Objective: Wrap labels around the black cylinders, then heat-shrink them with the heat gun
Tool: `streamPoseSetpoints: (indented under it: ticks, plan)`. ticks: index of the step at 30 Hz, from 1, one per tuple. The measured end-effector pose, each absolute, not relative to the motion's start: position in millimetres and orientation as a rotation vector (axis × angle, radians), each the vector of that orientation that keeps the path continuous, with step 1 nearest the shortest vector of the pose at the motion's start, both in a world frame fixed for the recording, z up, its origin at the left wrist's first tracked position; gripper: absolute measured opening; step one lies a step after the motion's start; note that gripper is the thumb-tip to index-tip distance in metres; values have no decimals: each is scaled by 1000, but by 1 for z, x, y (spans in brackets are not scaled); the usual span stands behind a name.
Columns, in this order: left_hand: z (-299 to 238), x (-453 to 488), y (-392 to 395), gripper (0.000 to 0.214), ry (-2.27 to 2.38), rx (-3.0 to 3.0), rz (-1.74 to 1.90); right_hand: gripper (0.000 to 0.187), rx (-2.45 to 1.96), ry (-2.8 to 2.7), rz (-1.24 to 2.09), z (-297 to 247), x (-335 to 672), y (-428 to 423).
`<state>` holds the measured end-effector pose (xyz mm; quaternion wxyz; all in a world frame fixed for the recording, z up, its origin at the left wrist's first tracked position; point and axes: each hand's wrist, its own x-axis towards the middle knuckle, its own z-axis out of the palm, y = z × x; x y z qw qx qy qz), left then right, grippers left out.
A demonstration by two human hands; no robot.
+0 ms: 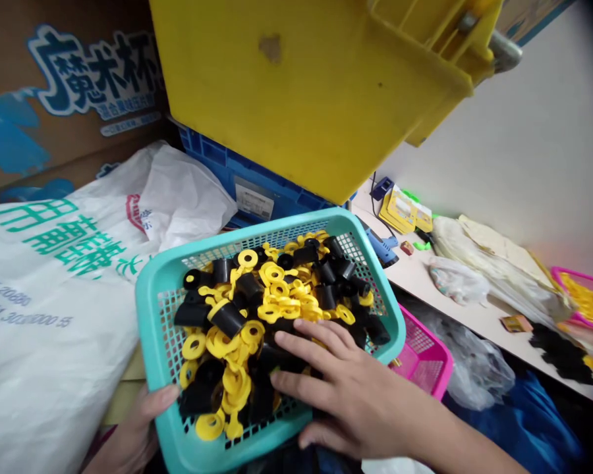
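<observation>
A turquoise plastic basket [151, 329] full of small parts is tilted in front of me. My left hand [133, 424] grips its left rim near the lower corner, thumb on top and the other fingers hidden below. Inside lie many yellow ring-shaped plastic pieces with tabs [237, 382], mixed with short black cylinders [250, 288]. One black cylinder with a yellow end [227, 319] rests near the middle. My right hand [336, 388] reaches over the near right side, fingers spread on the parts; nothing shows in its grasp.
A yellow bin [286, 92] overhangs the basket, above a blue crate [215, 155]. A white printed sack [44, 329] and cardboard boxes [10, 59] fill the left. At right are a pink basket [442, 359] and a white table [420, 276] with tools and bags.
</observation>
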<state>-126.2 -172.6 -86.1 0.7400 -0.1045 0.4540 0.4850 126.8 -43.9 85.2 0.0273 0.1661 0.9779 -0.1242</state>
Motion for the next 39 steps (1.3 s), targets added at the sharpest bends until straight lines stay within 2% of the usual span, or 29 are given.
streamPoseSetpoints:
  ticks: [3,5,9,13,18,20,24,30,35,39]
  plan:
    - [-64,-125,-159,84,1059,-101,1166,41,532,3131,-211,57,125,-41]
    - [-53,-122,-150,71,1015,-32,1183,33,664,3188,-65,46,118,-26]
    - [-42,-119,-139,48,967,49,1250,28,929,3088,-72,49,101,11]
    - [-38,-122,-135,55,1014,30,1310,30,925,3144,-135,72,95,23]
    - [-31,-130,-135,61,971,34,1275,27,98,3084,-320,87,103,5]
    - [-28,-133,-136,61,955,39,1276,26,-6,2999,-252,86,107,5]
    - [-27,-136,-139,63,917,77,1270,27,204,3011,-86,87,119,25]
    - [-22,-135,-142,59,925,26,1209,25,361,3119,-128,94,127,41]
    - [-18,-135,-141,72,1018,-39,1233,26,493,3097,-221,101,126,37]
    - [-18,-136,-142,81,1039,-52,1240,27,576,3143,-150,110,127,20]
